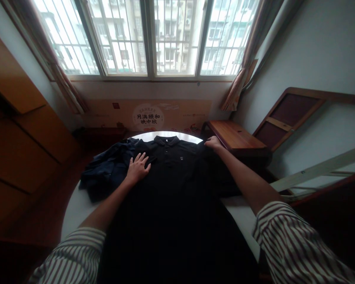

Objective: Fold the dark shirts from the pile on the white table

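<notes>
Left hand [138,169] flat, fingers spread, on a black collared fabric shirt [171,177]; right hand [213,143], well apart, closed on its right-side sleeve [201,149]. Shirt lies across the round white table [72,215], collar [166,140] far, crumpled dark-blue clothing [105,163] at left.

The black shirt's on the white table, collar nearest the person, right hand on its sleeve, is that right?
No: in the head view, the black shirt has its collar at the far end, toward the window. The rest is right.
</notes>
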Tool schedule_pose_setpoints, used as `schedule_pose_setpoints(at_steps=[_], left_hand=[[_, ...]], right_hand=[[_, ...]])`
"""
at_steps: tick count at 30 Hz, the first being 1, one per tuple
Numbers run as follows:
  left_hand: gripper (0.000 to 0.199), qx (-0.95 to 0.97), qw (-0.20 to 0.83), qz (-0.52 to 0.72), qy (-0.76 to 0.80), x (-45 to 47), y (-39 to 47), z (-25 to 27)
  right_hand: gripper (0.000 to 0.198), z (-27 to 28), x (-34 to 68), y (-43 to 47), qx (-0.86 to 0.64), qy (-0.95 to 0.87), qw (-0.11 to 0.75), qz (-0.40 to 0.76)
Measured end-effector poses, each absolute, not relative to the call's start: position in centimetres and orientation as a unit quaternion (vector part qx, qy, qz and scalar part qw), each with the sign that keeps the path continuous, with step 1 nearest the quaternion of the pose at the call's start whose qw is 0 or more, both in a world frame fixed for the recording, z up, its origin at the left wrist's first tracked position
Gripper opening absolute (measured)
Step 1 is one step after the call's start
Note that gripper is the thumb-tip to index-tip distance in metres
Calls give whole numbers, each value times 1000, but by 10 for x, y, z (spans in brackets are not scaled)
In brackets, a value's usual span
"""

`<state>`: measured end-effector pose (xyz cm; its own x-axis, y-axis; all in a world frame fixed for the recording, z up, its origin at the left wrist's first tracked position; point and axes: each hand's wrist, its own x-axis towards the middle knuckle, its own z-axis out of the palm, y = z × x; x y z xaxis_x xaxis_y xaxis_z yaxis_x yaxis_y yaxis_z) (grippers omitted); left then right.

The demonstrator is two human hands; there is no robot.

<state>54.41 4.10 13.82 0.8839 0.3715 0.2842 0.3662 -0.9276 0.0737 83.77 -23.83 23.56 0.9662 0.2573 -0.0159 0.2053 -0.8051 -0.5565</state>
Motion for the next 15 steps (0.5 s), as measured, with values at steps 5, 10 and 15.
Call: schedule_pose_setpoints(at_steps=[5,10,15], left_hand=[[52,971,18,146,190,544,40,141],[52,970,22,145,193,544,39,138],[43,958,66,193,201,546,42,144]], right_hand=[[51,255,823,-225,-929,-217,299,38],[30,248,814,-212,-916,-236,302,117],[37,230,834,-211,-928,-162,314,119]])
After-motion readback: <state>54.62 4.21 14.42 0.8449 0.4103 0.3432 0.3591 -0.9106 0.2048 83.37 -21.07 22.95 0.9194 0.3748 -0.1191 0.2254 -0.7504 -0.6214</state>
